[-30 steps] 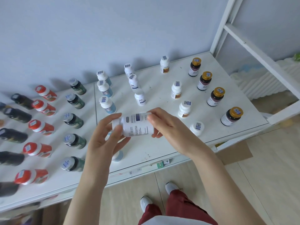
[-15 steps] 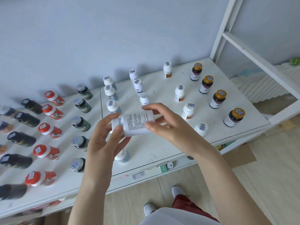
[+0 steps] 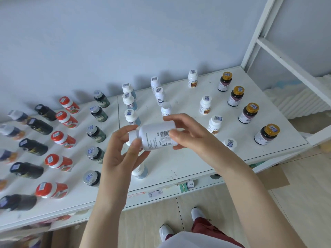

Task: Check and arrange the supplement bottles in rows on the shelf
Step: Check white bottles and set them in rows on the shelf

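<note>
Bottle point(image 3: 157, 136) of white plastic, off the shelf point(image 3: 188, 163) and in the air above its front part, lying on its side: long axis crosswise to the view, cap toward the left hand point(image 3: 121, 154), base toward the right hand point(image 3: 189, 138), barcode panel turned up. Left fingers point(image 3: 133, 147) curled round the cap end, thumb across the neck; right fingers point(image 3: 172, 119) pinching the base end, index over the top, thumb beneath. Checking step by the look of it, label under the eyes. Likely home: row of white navy-labelled bottles point(image 3: 160, 96) straight beyond the hands, nearest one just behind the right index finger, next place forward hidden. Needs turning upright first, cap up, then setting down in line; right hand probably the nearer
</note>
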